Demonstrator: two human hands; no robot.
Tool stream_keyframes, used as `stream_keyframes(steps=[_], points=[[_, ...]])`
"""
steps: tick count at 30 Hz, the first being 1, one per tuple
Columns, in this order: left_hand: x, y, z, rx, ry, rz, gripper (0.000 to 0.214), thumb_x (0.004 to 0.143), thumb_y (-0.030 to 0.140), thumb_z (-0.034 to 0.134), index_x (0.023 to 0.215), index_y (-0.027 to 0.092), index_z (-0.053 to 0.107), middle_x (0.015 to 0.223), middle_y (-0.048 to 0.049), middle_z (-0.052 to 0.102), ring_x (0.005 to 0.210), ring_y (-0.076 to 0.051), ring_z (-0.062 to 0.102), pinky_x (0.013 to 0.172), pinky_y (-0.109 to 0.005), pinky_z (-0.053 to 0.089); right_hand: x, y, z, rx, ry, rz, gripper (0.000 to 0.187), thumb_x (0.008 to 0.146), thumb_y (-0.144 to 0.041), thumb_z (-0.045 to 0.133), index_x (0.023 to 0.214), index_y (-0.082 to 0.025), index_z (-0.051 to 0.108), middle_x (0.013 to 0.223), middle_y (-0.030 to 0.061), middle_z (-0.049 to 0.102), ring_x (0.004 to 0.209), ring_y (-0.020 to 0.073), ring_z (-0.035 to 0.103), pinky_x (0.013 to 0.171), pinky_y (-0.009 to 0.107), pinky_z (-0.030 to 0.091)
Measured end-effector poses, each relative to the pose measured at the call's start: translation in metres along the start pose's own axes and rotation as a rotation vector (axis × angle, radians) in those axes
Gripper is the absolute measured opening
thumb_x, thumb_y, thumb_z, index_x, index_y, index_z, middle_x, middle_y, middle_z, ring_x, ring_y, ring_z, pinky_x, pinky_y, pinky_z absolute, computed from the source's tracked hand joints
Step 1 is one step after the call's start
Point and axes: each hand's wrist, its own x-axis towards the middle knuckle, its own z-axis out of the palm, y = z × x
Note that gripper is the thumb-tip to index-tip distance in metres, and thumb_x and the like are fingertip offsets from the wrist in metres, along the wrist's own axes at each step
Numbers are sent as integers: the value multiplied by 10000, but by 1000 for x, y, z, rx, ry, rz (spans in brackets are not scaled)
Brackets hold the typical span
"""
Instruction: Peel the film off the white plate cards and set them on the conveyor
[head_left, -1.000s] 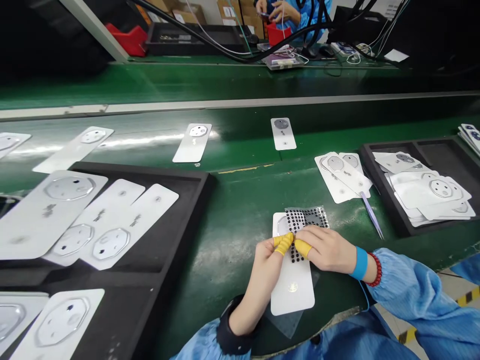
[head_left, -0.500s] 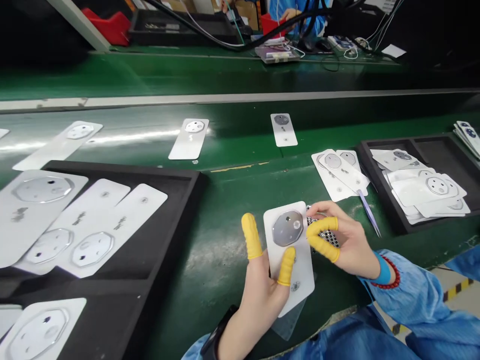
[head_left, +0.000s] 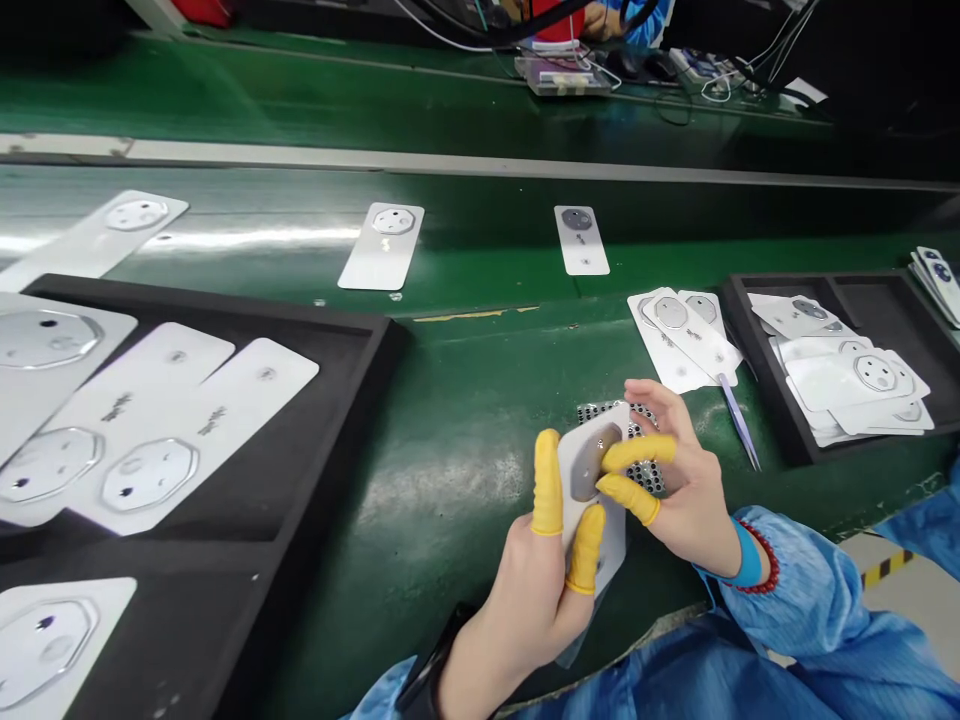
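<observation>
fingers (head_left: 548, 488) of the left hand (head_left: 525, 590) held the white card (head_left: 586, 472), likely light, stiff, best held by its edges; right fingers (head_left: 641, 452) curled close, pinch hard to tell.

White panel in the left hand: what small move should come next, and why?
For the right hand, probably a gentle press of its yellow-covered fingertips onto the grey window: they are right at it, and the left hand holds the white panel tilted. I cannot tell whether the fingertips pinch anything.
</observation>
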Motion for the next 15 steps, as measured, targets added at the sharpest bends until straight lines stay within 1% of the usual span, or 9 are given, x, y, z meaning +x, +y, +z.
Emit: stream_keyframes(steps=[2,3,6,8,10,12,13,14,15], points=[[-1,-3,0,29,-55,37,584,759,367,680,1299,171,574,758,-99,729,557,-231,627,602,-334,529,2,2,0,67,7,32,244,816,-315,742,926,-244,535,1416,98,392,1294,273,471,1073,474,455],[-2,-3,0,41,-85,60,533,768,344,671,1270,179,595,704,-78,711,521,-217,601,574,-324,516,4,3,-1,122,-14,51,297,817,-347,741,956,-248,499,1410,108,396,1270,261,495,1050,454,479],[-2,1,-1,78,-145,161,402,791,273,630,1186,199,639,616,-40,663,475,-196,554,521,-303,483,9,4,-4,333,-157,142,426,827,-421,725,1069,-274,407,1339,111,472,1129,207,608,934,376,564],[-1,7,-2,107,-163,211,355,812,223,588,1162,195,644,613,-35,654,469,-186,534,520,-299,478,11,2,-7,447,-261,214,542,830,-461,715,1174,-302,327,1185,78,579,950,169,685,830,337,607],[0,12,-3,146,-191,247,258,826,187,550,1052,199,673,580,-24,624,435,-166,481,481,-287,445,11,-1,-8,478,-337,283,622,838,-490,695,1249,-312,264,1013,40,635,809,157,710,742,317,626],[0,14,-2,177,-214,284,155,824,169,541,860,219,683,518,-4,566,395,-145,413,424,-275,376,11,-2,-7,442,-351,325,621,846,-495,684,1264,-299,269,930,31,648,780,171,718,701,311,630],[0,14,-2,180,-201,289,132,817,174,555,801,226,675,503,0,554,389,-141,401,411,-274,353,11,-2,-6,422,-343,325,602,852,-490,679,1260,-295,280,925,34,654,783,176,721,692,308,630],[-1,14,0,173,-164,267,110,812,187,578,804,229,679,519,-5,572,402,-146,421,416,-274,358,11,-1,-6,410,-333,308,588,862,-484,669,1263,-295,283,939,38,662,795,178,725,697,308,630],[0,13,0,152,-108,223,116,807,208,606,878,229,695,569,-17,616,437,-160,468,437,-276,388,11,1,-7,400,-323,272,589,874,-482,655,1283,-299,271,970,43,670,820,180,729,718,313,632]])
